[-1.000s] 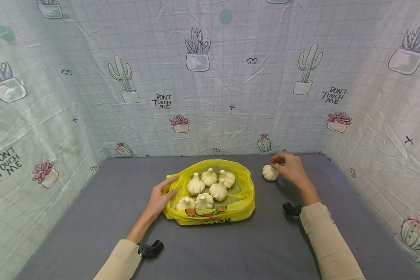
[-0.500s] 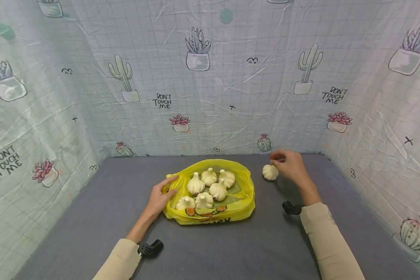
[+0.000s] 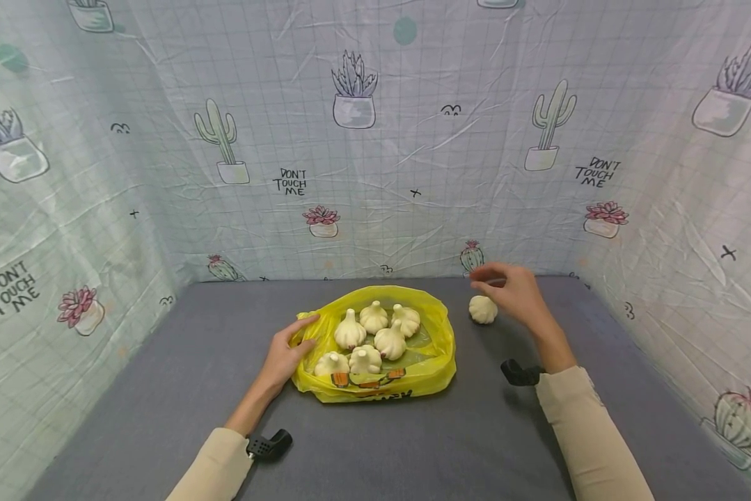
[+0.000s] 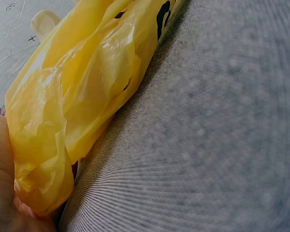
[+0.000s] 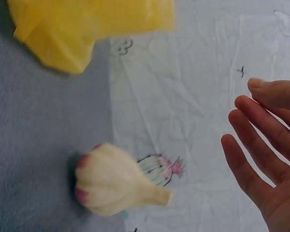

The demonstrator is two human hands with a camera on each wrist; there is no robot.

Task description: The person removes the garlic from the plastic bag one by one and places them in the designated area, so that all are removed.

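A yellow plastic bag (image 3: pixel 434 372) lies on the table with its mouth spread wide, and several garlic bulbs (image 3: pixel 390 341) stand inside it. At the bag's left edge, my left hand (image 3: pixel 284 355) holds the plastic between thumb and fingers; the left wrist view shows the crumpled yellow film (image 4: pixel 87 87) beside the hand. Right of the bag a single garlic bulb (image 3: pixel 482 311) rests on the table. My right hand (image 3: pixel 514 292) is just above and behind that bulb, fingers extended and apart from it. In the right wrist view a gap separates the fingers from the lone bulb (image 5: pixel 113 181).
A dark grey cloth (image 3: pixel 413 452) covers the table. Light curtains (image 3: pixel 381 160) printed with cacti and potted plants hang at the back and both sides. A black wrist camera (image 3: pixel 270 445) sits on the left wrist, another camera (image 3: pixel 522 373) on the right.
My right hand has let go of the lone garlic bulb and lifted slightly up and to the left. The bulb stays where it was. The left hand and the bag have not moved.
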